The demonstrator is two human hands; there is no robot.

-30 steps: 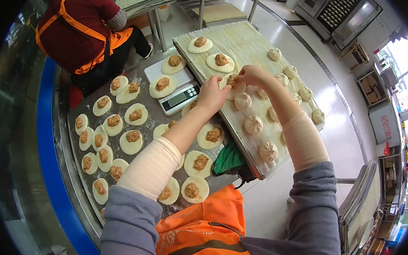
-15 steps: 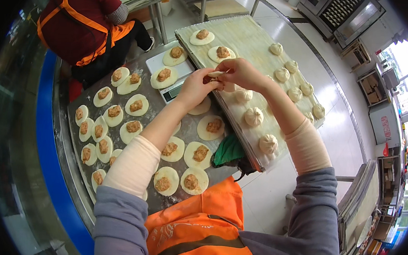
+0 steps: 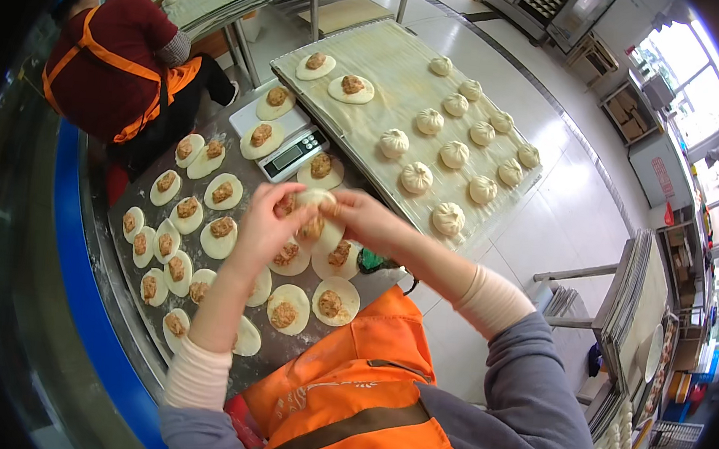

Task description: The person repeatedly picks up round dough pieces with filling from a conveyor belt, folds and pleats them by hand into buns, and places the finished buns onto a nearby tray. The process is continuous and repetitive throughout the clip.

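Observation:
Between my two hands is a round dough wrapper with filling (image 3: 319, 231), lifted above the metal worktable and partly folded, its edge blurred by motion. My left hand (image 3: 266, 227) cups it from the left, with the fingers curled against it. From the right, my right hand (image 3: 368, 221) pinches its upper edge. Under and around the hands lie flat dough rounds (image 3: 289, 309) topped with brown filling, several of them spread over the worktable (image 3: 237, 164). To the right, pleated buns (image 3: 416, 177) stand in rows on a lined tray (image 3: 373, 52), with two open filled rounds at its far left corner.
A digital scale (image 3: 293, 153) sits beyond my hands, two filled rounds on its plate. Green cloth (image 3: 369, 261) pokes out beside the tray's near corner. A co-worker in an orange apron (image 3: 128, 54) sits at far left. Stacked trays (image 3: 637, 289) stand on a rack at right.
Both hands have come back from the tray's left edge toward me, over the worktable. Now a filled dough wrapper shows between them. The whole view has shifted, baring more pleated buns.

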